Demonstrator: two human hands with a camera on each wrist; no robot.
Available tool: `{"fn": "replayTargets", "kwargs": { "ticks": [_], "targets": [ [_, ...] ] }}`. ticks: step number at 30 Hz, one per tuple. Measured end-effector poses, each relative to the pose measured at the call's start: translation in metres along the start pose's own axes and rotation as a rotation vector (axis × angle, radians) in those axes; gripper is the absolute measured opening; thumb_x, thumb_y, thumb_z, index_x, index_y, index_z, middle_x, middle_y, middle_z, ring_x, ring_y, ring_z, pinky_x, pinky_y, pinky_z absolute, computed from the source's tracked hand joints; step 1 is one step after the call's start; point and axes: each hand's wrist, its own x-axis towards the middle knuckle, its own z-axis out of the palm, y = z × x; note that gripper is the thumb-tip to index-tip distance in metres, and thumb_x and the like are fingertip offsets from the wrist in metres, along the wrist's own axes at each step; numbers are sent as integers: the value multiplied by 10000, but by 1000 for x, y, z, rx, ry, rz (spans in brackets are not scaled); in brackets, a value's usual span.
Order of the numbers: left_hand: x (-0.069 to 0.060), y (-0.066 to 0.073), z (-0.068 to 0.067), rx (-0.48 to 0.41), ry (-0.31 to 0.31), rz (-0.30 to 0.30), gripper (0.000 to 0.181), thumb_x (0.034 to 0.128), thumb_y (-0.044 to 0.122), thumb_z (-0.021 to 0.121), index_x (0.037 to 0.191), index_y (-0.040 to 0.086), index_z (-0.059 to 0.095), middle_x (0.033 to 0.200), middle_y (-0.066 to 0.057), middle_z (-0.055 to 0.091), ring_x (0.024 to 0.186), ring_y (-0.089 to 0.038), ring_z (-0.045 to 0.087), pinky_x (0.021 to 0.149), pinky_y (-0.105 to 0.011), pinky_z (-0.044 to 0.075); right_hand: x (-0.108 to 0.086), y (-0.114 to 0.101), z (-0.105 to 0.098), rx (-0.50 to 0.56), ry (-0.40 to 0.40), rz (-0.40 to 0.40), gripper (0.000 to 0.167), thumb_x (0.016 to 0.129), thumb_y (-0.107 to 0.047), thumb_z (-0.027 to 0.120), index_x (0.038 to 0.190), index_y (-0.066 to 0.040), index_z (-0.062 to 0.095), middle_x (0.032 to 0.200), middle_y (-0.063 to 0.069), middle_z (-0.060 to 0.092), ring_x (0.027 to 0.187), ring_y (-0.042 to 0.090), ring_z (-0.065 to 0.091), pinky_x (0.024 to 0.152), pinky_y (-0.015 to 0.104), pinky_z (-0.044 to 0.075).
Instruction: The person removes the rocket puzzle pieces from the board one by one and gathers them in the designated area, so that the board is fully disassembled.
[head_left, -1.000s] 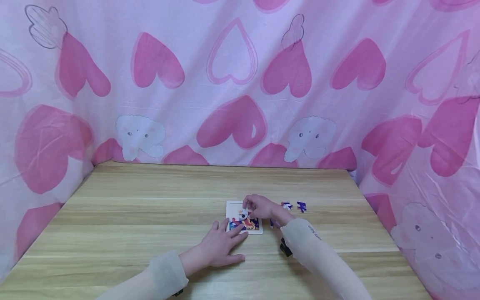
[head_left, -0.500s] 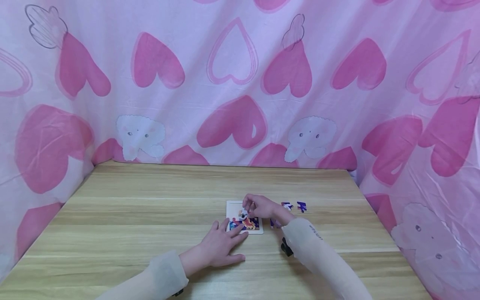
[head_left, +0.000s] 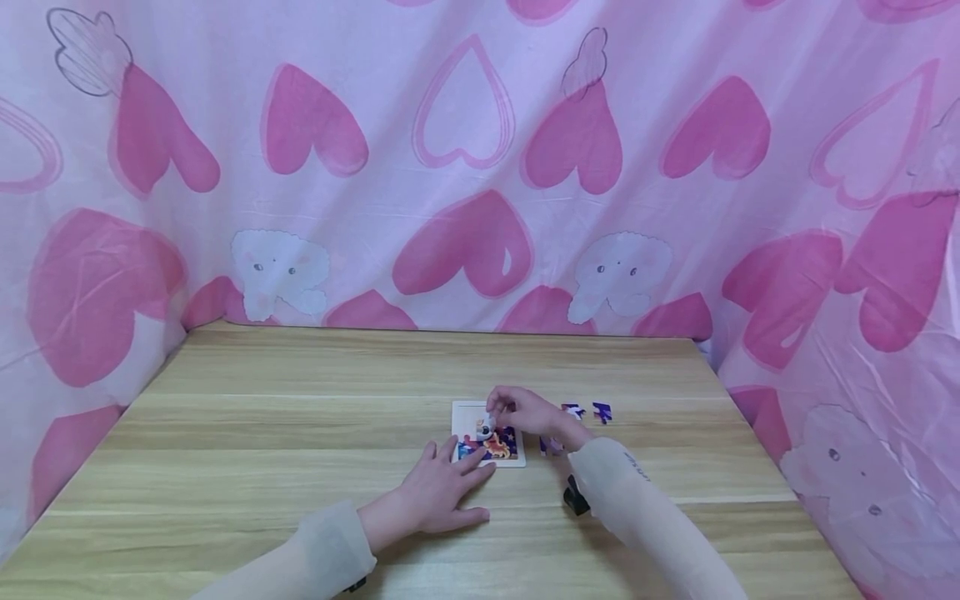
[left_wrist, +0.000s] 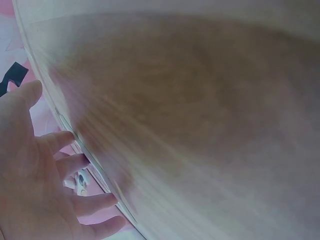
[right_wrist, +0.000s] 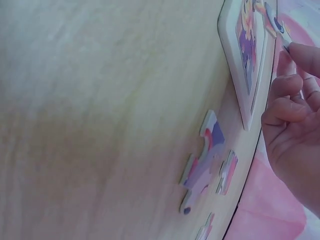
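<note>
Pink curtain [head_left: 465,242] with hearts hangs behind and on both sides of the wood-grained worktop [head_left: 322,375], and its folds meet the far edge. From where I sit, the puzzle tray [head_left: 467,412] lies flat near the middle of the worktop. I judge the work to be partly done: the filled part [head_left: 498,447] covers the near side of the tray, while the far left shows bare white backing.

My right hand [head_left: 525,412] is pinching an eye piece [head_left: 485,429] between its fingertips; the right wrist view shows it tilted, so I don't count it as seated. My left hand [head_left: 442,492] is grasping nothing, its fingers spread, some reaching over the tray's near left edge. Left to place, as far as I can tell, are the white-and-purple piece [head_left: 573,412], the purple piece [head_left: 602,412] beside it, and whatever lies by the right forearm, where I make out a nearer piece [head_left: 551,447] but can't count for sure.

Every worktop edge I can see is well apart from the tray. I have generous room to the left and beyond; on the right, loose pieces and my own forearm narrow the way.
</note>
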Motion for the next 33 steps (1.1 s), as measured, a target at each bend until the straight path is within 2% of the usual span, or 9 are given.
{"fn": "replayTargets", "kwargs": {
  "ticks": [6, 10, 17, 24, 33],
  "targets": [
    [0, -1, 0, 1, -10, -3, 655, 826, 641, 333, 1353, 252, 369, 1386, -24, 318, 1169, -436, 328, 864, -586, 304, -7, 1, -6, 36, 29, 24, 164, 842, -10, 521, 999, -43, 558, 849, 59, 536, 786, 187, 502, 693, 310, 428],
    [0, -1, -1, -4, -17, -5, 659, 826, 642, 331, 1356, 253, 363, 1390, -23, 310, 1172, -438, 322, 867, -590, 300, -18, -2, -11, 45, 20, 3, 188, 852, -6, 506, 1033, -14, 556, 853, 90, 527, 769, 195, 483, 667, 313, 422],
    [0, -1, -3, -17, -38, -16, 663, 826, 644, 326, 1363, 257, 347, 1396, -17, 298, 1181, -438, 308, 879, -594, 283, -37, 13, -21, 79, 2, 6, 214, 837, 37, 488, 1042, 24, 549, 882, 145, 532, 787, 215, 485, 704, 400, 436],
    [0, 0, -2, -30, -47, -17, 662, 826, 643, 328, 1365, 260, 341, 1400, -15, 292, 1191, -433, 296, 886, -598, 269, -59, 25, -39, 58, 16, 28, 191, 820, 9, 514, 1004, 13, 564, 854, 65, 544, 774, 175, 485, 680, 311, 434],
    [0, 0, -1, -43, -54, -13, 663, 826, 646, 320, 1367, 263, 339, 1402, -14, 287, 1196, -435, 286, 889, -603, 262, -90, 40, -66, 41, -5, 78, 204, 839, -23, 513, 1027, 27, 572, 923, 82, 548, 793, 186, 468, 701, 324, 414]
  ]
}}
